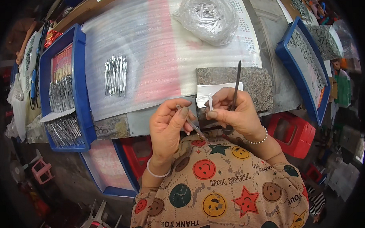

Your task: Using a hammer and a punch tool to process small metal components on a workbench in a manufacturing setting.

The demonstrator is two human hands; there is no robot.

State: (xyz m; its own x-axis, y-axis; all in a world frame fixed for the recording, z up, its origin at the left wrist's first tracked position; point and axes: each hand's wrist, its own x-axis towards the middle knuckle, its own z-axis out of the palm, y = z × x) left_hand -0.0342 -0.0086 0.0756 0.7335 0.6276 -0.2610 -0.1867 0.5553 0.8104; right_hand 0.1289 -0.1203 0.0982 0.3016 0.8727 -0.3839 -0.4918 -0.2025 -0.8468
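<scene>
My left hand point(169, 123) pinches a thin metal clip point(193, 123) that slants down toward my lap. My right hand point(232, 110) grips a dark slender tool point(237, 82) standing upright, and its fingertips also hold a small white piece point(210, 101). Both hands meet just in front of a grey stone slab point(251, 79) at the table's near edge. A folded silver sheet point(208, 92) lies on the slab behind my right fingers. A small heap of metal clips point(116, 74) rests on the white foam sheet point(156, 46) to the left.
A blue tray point(81, 77) on the left holds rows of metal clips. A clear bag of silver parts point(209, 14) sits at the back. Another blue tray point(297, 69) stands on the right. Red stools point(293, 132) sit below the table.
</scene>
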